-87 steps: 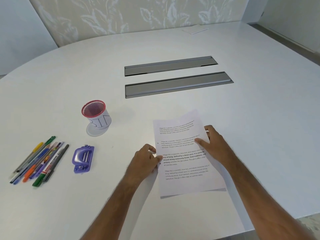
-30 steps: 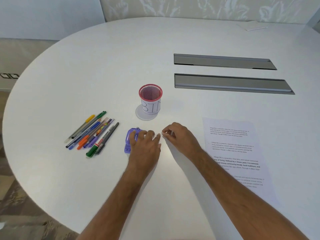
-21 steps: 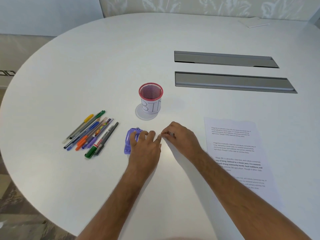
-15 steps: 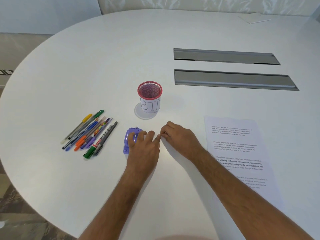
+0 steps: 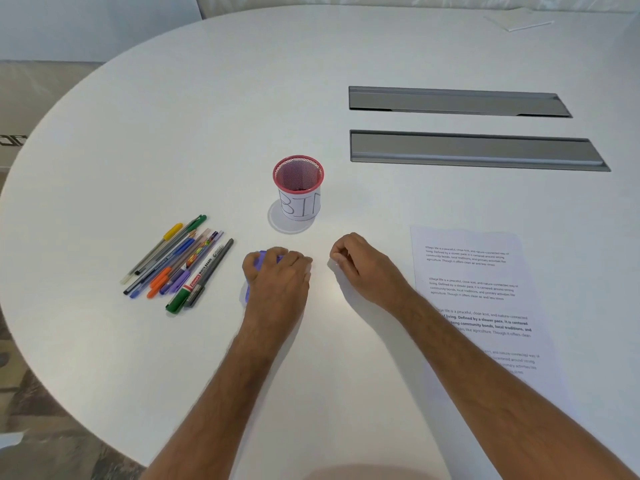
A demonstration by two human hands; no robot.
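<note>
A small purple stapler [image 5: 261,259] lies on the white table [image 5: 173,133], in front of the red mesh cup. My left hand [image 5: 277,277] covers most of it, thumb on its left side and fingers curled over its far end. My right hand [image 5: 362,268] rests on the table a short way to the right, fingers curled under with thumb against fingertips; nothing shows between them. A printed sheet of paper [image 5: 474,271] lies flat to the right, partly under my right forearm.
The red mesh cup [image 5: 299,188], labelled BIN, stands on a round coaster behind my hands. Several pens and markers [image 5: 180,265] lie in a bunch at the left. Two grey cable hatches [image 5: 467,150] sit at the back right. The table's curved edge runs along the left.
My hands left the paper and moved left to the stapler. In the last half second the left fingers curled round it and my right hand drew away to the right.
</note>
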